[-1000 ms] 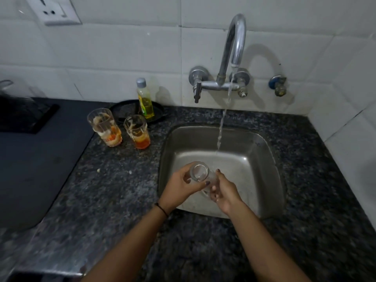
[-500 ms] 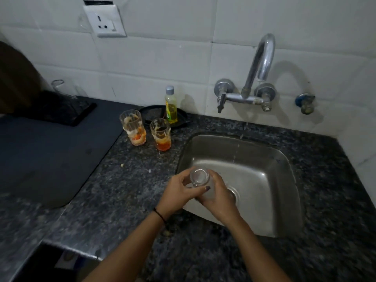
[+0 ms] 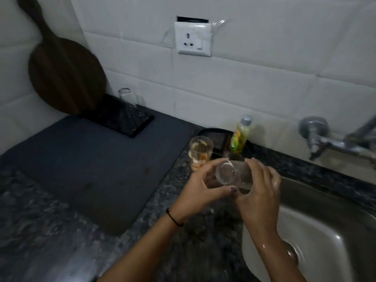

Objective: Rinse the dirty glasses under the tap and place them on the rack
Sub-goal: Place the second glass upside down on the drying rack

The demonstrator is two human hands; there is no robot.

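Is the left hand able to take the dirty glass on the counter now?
Probably not yet: the left hand, with the right hand, grips the clear glass. The dirty glass stands just behind its fingers, nothing between, so it looks near enough once freed.

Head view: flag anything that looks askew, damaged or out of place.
The wall socket looks badly fitted: a dark open slot shows in the tile just above its plate, and clear film hangs loose at its edges. The held glass looks intact; nothing else stands out.
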